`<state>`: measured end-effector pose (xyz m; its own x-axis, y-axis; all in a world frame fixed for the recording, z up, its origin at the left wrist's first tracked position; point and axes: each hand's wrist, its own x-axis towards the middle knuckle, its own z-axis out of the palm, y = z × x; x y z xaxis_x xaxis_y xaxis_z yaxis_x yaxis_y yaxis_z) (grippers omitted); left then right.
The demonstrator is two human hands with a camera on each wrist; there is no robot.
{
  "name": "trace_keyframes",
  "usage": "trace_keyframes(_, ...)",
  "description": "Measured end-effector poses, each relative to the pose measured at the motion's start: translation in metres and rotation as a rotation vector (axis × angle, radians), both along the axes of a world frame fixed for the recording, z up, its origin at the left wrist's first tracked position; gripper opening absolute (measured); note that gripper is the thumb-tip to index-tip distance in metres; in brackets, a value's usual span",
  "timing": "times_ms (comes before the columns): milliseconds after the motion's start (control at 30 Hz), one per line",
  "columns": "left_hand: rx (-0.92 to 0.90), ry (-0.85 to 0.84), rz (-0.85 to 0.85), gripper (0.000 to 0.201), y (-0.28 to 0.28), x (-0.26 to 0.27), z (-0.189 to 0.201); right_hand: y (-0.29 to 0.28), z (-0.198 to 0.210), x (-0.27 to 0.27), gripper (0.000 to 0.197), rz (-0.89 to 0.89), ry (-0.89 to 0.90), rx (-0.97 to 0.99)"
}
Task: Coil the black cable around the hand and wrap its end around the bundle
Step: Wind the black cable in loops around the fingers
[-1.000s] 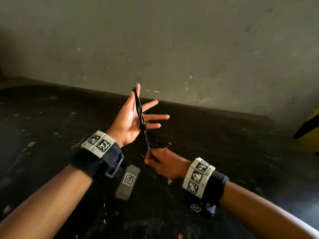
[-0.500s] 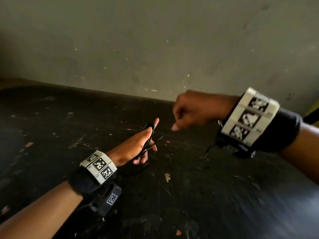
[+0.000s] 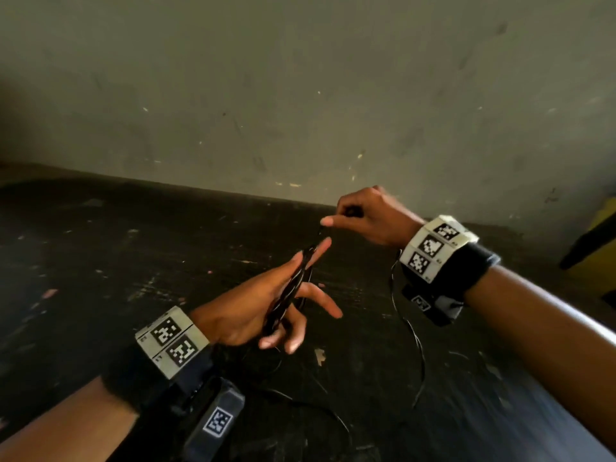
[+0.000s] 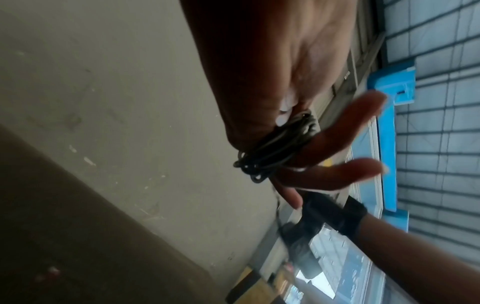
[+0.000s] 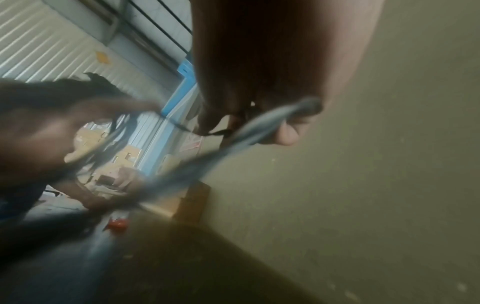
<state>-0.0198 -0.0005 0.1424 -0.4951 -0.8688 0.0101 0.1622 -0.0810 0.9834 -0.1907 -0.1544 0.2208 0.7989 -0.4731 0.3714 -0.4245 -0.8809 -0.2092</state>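
Observation:
The black cable [image 3: 289, 290] runs in several turns around my left hand [image 3: 253, 305], from the gap beside the index finger down across the palm. That hand is tilted on its side with its fingers spread and mostly straight. In the left wrist view the coil [image 4: 272, 148] crosses the base of the fingers [image 4: 358, 115]. Just past the left fingertips my right hand [image 3: 363, 218] pinches the cable, which leads back to the coil. A loose length [image 3: 420, 358] hangs below the right wrist to the table. The right wrist view is blurred; the cable [image 5: 259, 127] shows under the right hand [image 5: 259, 92].
A dark, scuffed table top [image 3: 100, 261] lies under both hands, with a thin strand of cable [image 3: 316, 405] trailing on it near the left forearm. A grey wall [image 3: 300, 95] stands close behind. A yellow and black object [image 3: 596, 255] sits at the right edge.
My right hand went from low beside the left wrist up past the left fingertips, and now sits just beyond them. The left hand tipped from upright to lying on its side.

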Motion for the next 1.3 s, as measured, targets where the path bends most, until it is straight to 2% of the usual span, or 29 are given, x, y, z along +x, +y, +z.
trace_keyframes(67,0.014,0.103,-0.028,0.046,-0.003,0.000,0.007,0.003,-0.021,0.006,0.031,0.020,-0.058,0.008)
trace_keyframes(167,0.054,0.299,-0.040,0.047,-0.014,-0.001,0.018,0.012,-0.055,0.014,0.033,0.050,-0.174,0.170)
trace_keyframes(267,0.053,0.446,0.039,0.046,-0.025,-0.002,0.025,0.024,-0.077,0.021,0.018,0.062,-0.226,0.279)
trace_keyframes(333,0.058,0.516,0.138,0.046,-0.034,-0.002,0.030,0.037,-0.082,0.025,0.016,0.045,-0.165,0.345)
trace_keyframes(433,0.032,0.586,0.303,0.046,-0.048,0.002,0.031,0.060,-0.084,0.032,0.036,-0.030,0.043,0.497)
trace_keyframes(533,-0.023,0.548,0.450,0.046,-0.060,0.007,0.025,0.080,-0.080,0.033,0.042,-0.048,0.172,0.751)
trace_keyframes(600,-0.043,0.479,0.530,0.047,-0.065,0.009,0.017,0.091,-0.075,0.032,0.039,-0.003,0.242,0.806)
trace_keyframes(667,-0.043,0.409,0.547,0.047,-0.068,0.013,0.007,0.098,-0.064,0.032,0.034,0.012,0.277,0.730)
trace_keyframes(767,-0.018,0.285,0.548,0.045,-0.063,0.013,-0.003,0.094,-0.040,0.029,0.022,-0.017,0.330,0.415)
trace_keyframes(800,-0.013,0.263,0.557,0.045,-0.061,0.011,-0.004,0.090,-0.032,0.027,0.020,-0.035,0.362,0.364)
trace_keyframes(867,-0.017,0.302,0.582,0.045,-0.058,0.009,-0.004,0.084,-0.023,0.024,0.019,-0.063,0.413,0.405)
trace_keyframes(933,-0.009,0.430,0.606,0.045,-0.058,0.011,-0.001,0.083,-0.024,0.023,0.020,-0.053,0.472,0.465)
trace_keyframes(1000,0.021,0.578,0.601,0.046,-0.058,0.016,0.003,0.086,-0.034,0.026,0.021,-0.029,0.566,0.434)
trace_keyframes(1067,0.033,0.651,0.571,0.045,-0.057,0.021,0.007,0.087,-0.050,0.030,0.021,-0.029,0.605,0.342)
trace_keyframes(1167,0.013,0.622,0.510,0.045,-0.055,0.023,0.009,0.084,-0.064,0.033,0.019,-0.085,0.613,0.263)
trace_keyframes(1300,-0.048,0.465,0.514,0.046,-0.055,0.025,0.000,0.082,-0.063,0.029,0.019,-0.106,0.600,0.299)
